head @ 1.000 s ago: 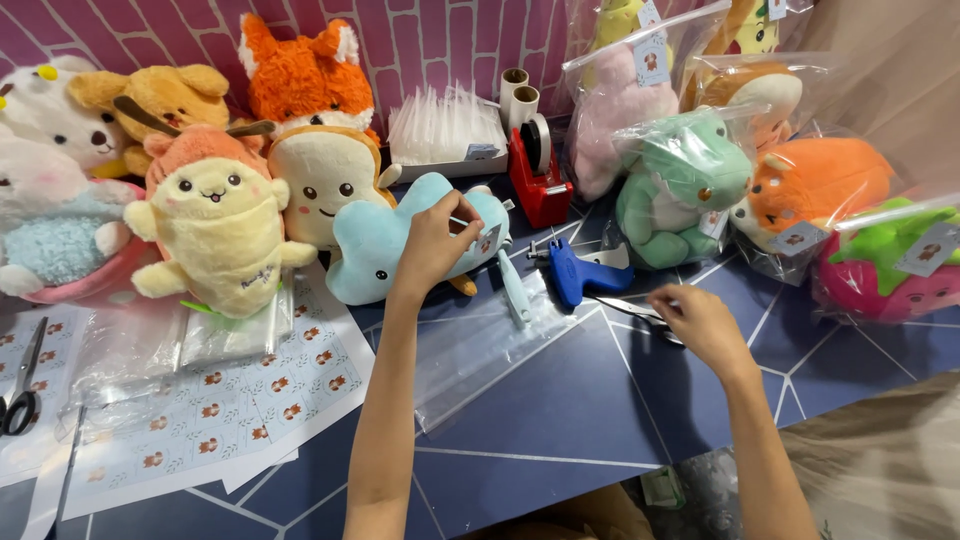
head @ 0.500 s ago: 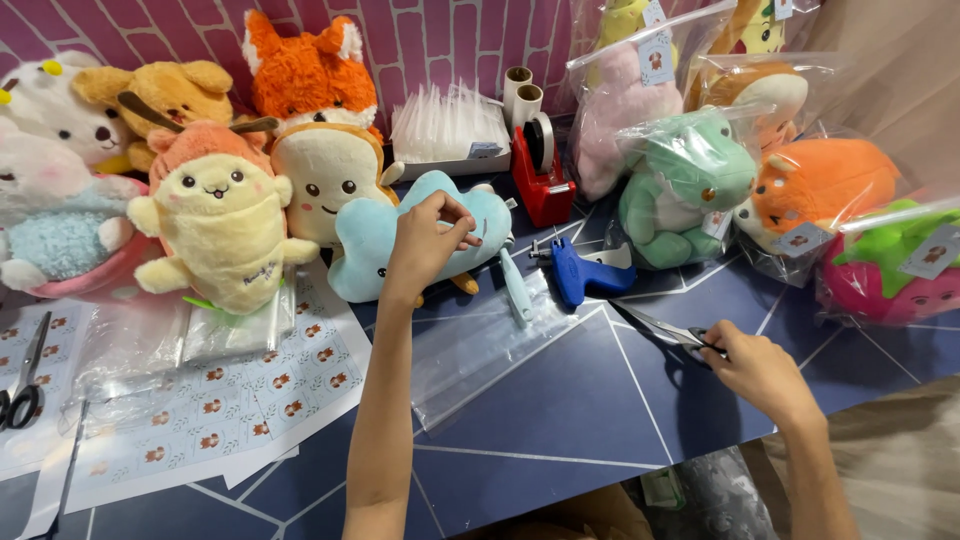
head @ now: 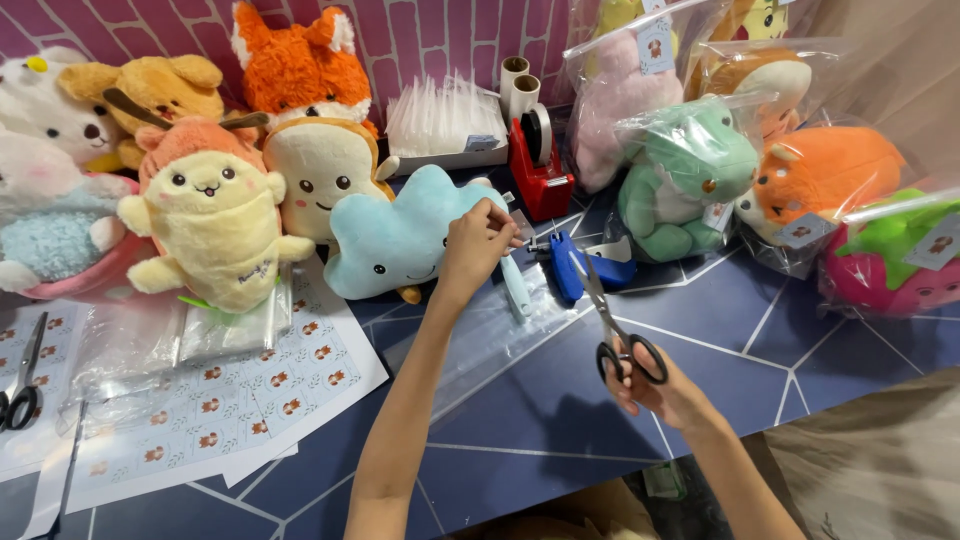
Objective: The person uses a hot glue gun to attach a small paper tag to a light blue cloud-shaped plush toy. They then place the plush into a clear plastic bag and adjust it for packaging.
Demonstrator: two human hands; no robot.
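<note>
1. My left hand (head: 478,245) was up against the light blue cloud plush (head: 400,238), fingers pinched together on a small clear tag (head: 521,222) at the plush's right edge.
2. That cloud plush lay on the dark blue table (head: 520,420), just in front of the toast-shaped plush (head: 322,170) and beside the yellow plush (head: 212,225).
3. My right hand (head: 655,385) held black-handled scissors (head: 612,325), fingers through the loops and closed on them, blades together and pointing up and away towards the tag.
4. Scissor tips sat near a blue tagging gun (head: 575,265) lying on the table, right of the cloud plush.
5. A red tape dispenser (head: 538,165) stood behind the gun, a stack of clear bags (head: 440,115) to its left.
6. Bagged plush toys sat to the right: a green one (head: 685,170) and an orange one (head: 825,175).
7. A sticker sheet (head: 240,395) lay on the left under a clear bag (head: 200,330), with a second pair of scissors (head: 25,375) at the far left edge.
8. An orange fox plush (head: 295,60) leaned on the brick-patterned wall (head: 430,35).
</note>
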